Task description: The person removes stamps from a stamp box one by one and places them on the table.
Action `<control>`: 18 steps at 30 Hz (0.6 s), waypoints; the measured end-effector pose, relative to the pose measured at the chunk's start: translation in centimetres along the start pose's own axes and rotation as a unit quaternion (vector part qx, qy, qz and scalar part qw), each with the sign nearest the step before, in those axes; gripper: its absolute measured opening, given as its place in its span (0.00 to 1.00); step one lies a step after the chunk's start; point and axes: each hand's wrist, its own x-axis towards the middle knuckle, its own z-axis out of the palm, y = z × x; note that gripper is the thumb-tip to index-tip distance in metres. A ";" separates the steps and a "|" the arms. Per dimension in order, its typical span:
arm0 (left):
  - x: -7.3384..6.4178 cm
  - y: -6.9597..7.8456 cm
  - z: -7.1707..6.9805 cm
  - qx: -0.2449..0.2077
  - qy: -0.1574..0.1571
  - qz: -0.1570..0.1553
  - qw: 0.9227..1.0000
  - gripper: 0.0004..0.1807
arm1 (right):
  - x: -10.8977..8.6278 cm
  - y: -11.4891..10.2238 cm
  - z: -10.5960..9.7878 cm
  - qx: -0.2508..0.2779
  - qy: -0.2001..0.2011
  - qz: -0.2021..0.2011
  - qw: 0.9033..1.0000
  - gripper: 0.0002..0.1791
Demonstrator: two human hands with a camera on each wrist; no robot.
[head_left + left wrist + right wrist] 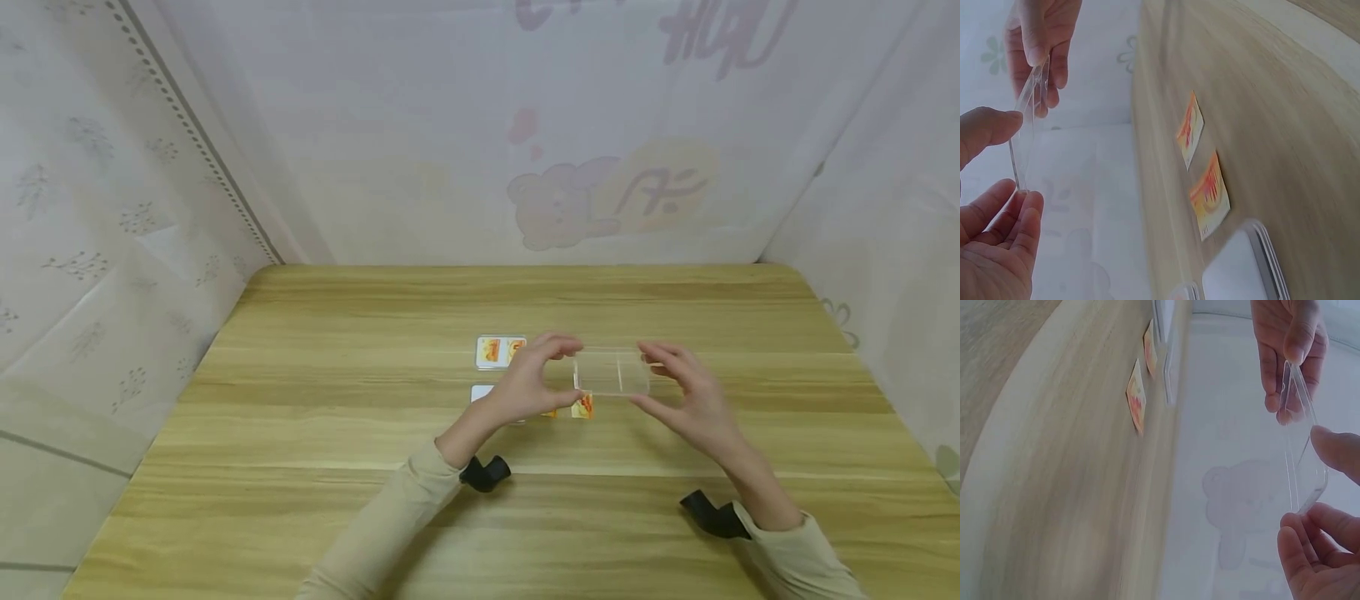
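Note:
Above the table, a clear, flat plastic case (611,372) is held between both hands. Its left end is pinched between thumb and fingers of my left hand (528,379), and my right hand (693,404) grips the other end the same way. Seen from the right wrist, the transparent case (1305,440) shows two thin walls that meet in a narrow angle near the left hand (1291,350). Below the hands lie two small food-picture cards; the left wrist view shows one card (1191,131) beside another card (1210,199). I see nothing inside the case.
Behind the left hand, a flat case with food pictures (492,352) lies on the wooden table (360,333). Nearer sits a white flat case (1235,269), partly hidden by that hand in the head view. Printed curtains (390,150) hang around the table.

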 end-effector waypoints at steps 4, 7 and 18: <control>-0.4 -0.2 -0.5 0.007 0.007 0.004 1.000 0.30 | 0.8 -1.9 0.3 0.000 0.000 -0.009 1.000 0.37; -0.7 -0.3 -0.8 0.008 0.012 0.006 1.000 0.29 | 1.3 -3.1 0.5 0.000 -0.004 -0.009 1.000 0.35; -1.9 -0.7 -2.1 0.013 0.031 0.008 0.999 0.29 | 2.0 -3.7 1.9 0.016 -0.017 -0.011 1.000 0.35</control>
